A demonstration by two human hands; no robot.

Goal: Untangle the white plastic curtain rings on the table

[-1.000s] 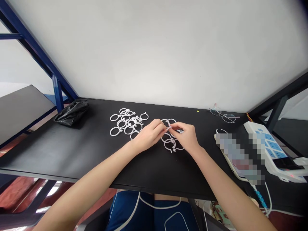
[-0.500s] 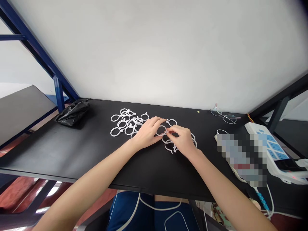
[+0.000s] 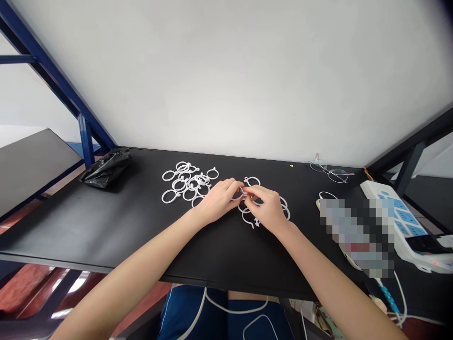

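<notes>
Both my hands work just above the black tabletop (image 3: 106, 226), fingertips meeting at a small white plastic ring (image 3: 243, 191). My left hand (image 3: 219, 200) and my right hand (image 3: 267, 208) both pinch it. Under my right hand lies a linked-looking group of white rings (image 3: 248, 218), partly hidden by my fingers. Another ring (image 3: 252, 181) shows just beyond my fingertips. To the left, close to my left hand, lies a loose pile of white rings with small knobs (image 3: 187, 183).
A crumpled black plastic bag (image 3: 106, 169) lies at the far left. Wire-framed glasses (image 3: 329, 170) sit near the wall. On the right are a pixelated object (image 3: 356, 236) and a white power strip with blue panels (image 3: 392, 215). White cables hang past the table's front edge.
My hands have drawn closer together, and the fingers now meet tightly over the small ring. The pile and the other rings stay in place.
</notes>
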